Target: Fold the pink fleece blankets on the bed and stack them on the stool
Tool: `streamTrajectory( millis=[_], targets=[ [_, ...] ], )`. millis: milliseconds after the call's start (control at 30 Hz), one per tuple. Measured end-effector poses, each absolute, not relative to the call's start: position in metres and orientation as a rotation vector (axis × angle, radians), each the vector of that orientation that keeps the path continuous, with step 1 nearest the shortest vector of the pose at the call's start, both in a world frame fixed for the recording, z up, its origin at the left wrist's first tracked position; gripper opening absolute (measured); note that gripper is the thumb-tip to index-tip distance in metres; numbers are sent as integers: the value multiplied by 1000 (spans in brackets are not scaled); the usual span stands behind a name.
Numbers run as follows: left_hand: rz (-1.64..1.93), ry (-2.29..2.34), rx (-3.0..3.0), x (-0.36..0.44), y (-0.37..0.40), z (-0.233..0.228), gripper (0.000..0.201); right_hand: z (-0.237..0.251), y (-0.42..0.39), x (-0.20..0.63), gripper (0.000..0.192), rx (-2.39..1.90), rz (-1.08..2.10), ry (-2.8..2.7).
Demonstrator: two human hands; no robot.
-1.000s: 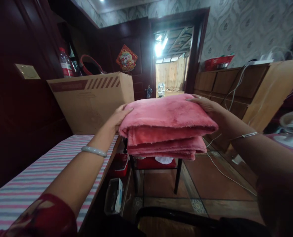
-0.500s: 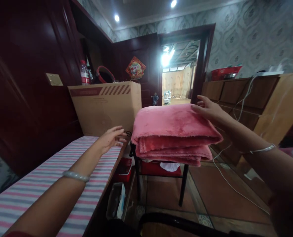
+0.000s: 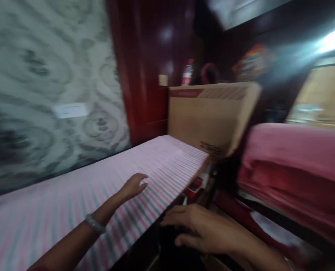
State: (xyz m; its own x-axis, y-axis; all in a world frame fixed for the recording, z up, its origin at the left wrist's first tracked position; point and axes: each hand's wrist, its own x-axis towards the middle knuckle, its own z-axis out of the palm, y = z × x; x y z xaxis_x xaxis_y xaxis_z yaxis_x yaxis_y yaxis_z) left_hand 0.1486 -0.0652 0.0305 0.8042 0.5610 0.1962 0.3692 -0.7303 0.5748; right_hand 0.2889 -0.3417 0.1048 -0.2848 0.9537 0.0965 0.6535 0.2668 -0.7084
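My left hand (image 3: 133, 186) hovers just over the striped cloth (image 3: 94, 180) that covers a long table. Its thumb and fingers are apart, and nothing is between them. Beyond the table's near edge, my right hand (image 3: 195, 227) is in the air with its fingers loosely bent and the thumb apart, also holding nothing. A folded pink fleece blanket (image 3: 297, 150) lies to the right on a chair, cut off by the frame edge. Neither hand touches it. The view is blurred by motion.
A large cardboard box (image 3: 207, 116) stands at the table's far end, with a red-capped bottle (image 3: 188, 72) behind its top edge. A red basket (image 3: 194, 188) sits below the table edge. Patterned wallpaper (image 3: 57, 67) borders the table on the left.
The view has swung left, so the blanket now sits at the right edge. My right hand has left the blanket and come across toward the table; my left hand stays over the striped cloth.
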Motion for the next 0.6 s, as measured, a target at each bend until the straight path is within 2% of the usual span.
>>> streamTrajectory(
  millis=[200,400,600],
  targets=[
    [397,1159,2594,42,-77,0,44,50,-222,256,40,-1316,980,-1986],
    [299,1443,2622,-15,-108,-19,38,29,-121,204,54,-1126,1284,-1931],
    [352,1661,2572,-63,-133,-30,38,-7,-54,148,52,-1103,1287,-1810]
  ],
)
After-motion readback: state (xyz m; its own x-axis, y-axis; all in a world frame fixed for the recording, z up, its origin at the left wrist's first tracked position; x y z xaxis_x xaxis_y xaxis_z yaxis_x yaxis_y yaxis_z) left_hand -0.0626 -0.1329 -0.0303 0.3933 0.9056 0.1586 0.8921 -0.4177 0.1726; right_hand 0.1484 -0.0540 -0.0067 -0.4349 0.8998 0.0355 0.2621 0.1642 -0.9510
